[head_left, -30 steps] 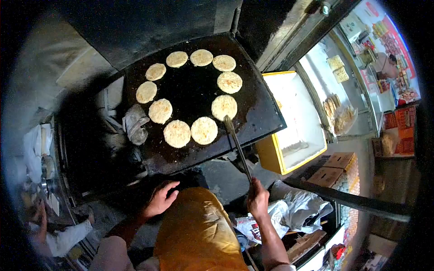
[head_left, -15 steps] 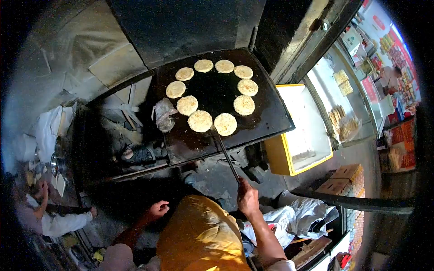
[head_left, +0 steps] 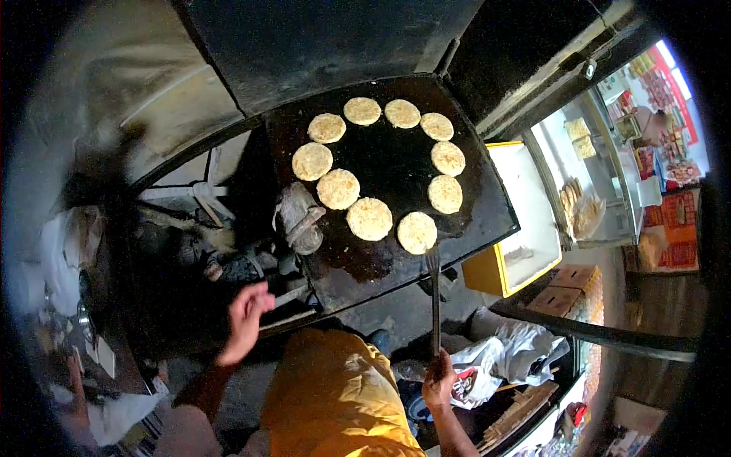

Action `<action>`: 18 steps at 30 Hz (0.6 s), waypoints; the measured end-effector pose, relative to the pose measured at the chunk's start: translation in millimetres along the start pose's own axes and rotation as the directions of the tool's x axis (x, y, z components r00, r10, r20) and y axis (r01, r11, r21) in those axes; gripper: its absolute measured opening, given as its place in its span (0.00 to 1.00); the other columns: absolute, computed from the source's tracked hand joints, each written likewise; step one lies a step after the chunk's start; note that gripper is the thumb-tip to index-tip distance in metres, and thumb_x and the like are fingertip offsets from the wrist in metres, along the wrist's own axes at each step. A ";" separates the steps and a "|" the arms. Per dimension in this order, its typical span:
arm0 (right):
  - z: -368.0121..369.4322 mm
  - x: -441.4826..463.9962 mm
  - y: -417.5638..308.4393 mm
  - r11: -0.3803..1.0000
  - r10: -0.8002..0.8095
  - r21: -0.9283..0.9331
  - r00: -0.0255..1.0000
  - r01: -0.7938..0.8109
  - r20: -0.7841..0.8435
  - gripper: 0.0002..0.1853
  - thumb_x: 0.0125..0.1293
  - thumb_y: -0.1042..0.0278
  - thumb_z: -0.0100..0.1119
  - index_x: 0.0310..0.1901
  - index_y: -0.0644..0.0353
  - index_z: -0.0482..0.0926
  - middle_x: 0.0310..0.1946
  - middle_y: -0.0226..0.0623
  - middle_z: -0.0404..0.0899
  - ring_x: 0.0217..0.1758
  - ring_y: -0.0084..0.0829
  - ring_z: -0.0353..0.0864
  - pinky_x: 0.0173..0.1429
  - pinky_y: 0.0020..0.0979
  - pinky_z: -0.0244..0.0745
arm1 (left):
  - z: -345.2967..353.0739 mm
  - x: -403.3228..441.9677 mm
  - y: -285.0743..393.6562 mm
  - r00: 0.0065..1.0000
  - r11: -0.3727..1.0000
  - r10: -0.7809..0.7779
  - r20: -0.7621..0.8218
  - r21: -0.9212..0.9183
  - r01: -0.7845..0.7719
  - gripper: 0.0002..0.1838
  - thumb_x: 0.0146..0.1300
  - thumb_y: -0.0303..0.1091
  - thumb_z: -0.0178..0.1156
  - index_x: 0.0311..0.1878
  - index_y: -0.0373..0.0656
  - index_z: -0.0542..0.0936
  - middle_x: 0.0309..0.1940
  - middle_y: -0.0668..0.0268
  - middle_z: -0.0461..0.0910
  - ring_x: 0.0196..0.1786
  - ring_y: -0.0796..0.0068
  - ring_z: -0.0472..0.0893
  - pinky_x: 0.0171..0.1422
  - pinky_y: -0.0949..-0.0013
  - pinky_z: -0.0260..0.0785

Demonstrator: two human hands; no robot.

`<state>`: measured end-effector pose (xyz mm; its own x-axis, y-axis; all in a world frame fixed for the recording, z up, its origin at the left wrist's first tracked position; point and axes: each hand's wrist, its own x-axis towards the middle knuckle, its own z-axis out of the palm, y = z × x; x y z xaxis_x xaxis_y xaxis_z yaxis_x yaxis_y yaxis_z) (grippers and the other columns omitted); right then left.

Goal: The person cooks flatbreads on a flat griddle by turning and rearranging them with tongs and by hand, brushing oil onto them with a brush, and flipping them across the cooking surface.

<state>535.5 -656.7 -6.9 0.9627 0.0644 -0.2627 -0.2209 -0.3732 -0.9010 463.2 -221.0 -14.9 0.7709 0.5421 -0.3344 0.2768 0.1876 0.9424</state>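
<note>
Watching my right hand [head_left: 438, 381] wrapped round the spatula [head_left: 435, 308], tip at the nearest bread [head_left: 417, 233] on the griddle [head_left: 480, 213]: too hard a shove could tear it. My left hand [head_left: 244, 320], empty, fingers loose, could brush the griddle's edge and burn.

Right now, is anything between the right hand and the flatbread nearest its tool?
Nothing visible except the tool that the right hand grips; its far end is at the near edge of the flatbread. Whether they touch, I cannot tell.
</note>
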 end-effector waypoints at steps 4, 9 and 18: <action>25.1 2.2 5.1 0.986 0.162 -0.035 0.986 -0.163 -0.043 0.27 0.56 0.80 0.46 0.60 0.70 0.72 0.42 0.37 0.81 0.43 0.29 0.77 0.50 0.29 0.73 | 23.2 147.7 53.0 0.994 0.992 0.103 0.029 0.071 -0.105 0.18 0.73 0.37 0.58 0.59 0.38 0.75 0.47 0.64 0.81 0.47 0.78 0.79 0.55 0.72 0.72; 49.5 29.1 -27.1 0.981 0.184 0.082 0.980 -0.178 -0.070 0.23 0.63 0.78 0.48 0.61 0.69 0.70 0.36 0.31 0.75 0.37 0.22 0.71 0.41 0.24 0.67 | 48.2 269.6 45.9 0.934 0.858 0.287 0.211 0.378 -0.349 0.18 0.70 0.33 0.59 0.60 0.38 0.73 0.46 0.63 0.81 0.48 0.74 0.79 0.54 0.70 0.71; 31.4 104.4 -53.9 0.977 0.105 -0.160 0.974 -0.138 -0.200 0.23 0.65 0.63 0.55 0.58 0.68 0.75 0.26 0.32 0.76 0.28 0.26 0.75 0.34 0.31 0.73 | 82.8 332.5 26.5 0.986 0.800 0.071 0.154 0.582 -0.148 0.25 0.65 0.36 0.62 0.64 0.41 0.70 0.45 0.60 0.79 0.47 0.67 0.78 0.53 0.64 0.71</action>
<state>643.0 -600.7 3.5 0.9458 -0.1621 -0.2815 -0.3242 -0.5218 -0.7890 774.4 -103.7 -101.5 0.8676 0.4218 -0.2636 0.4408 -0.4067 0.8001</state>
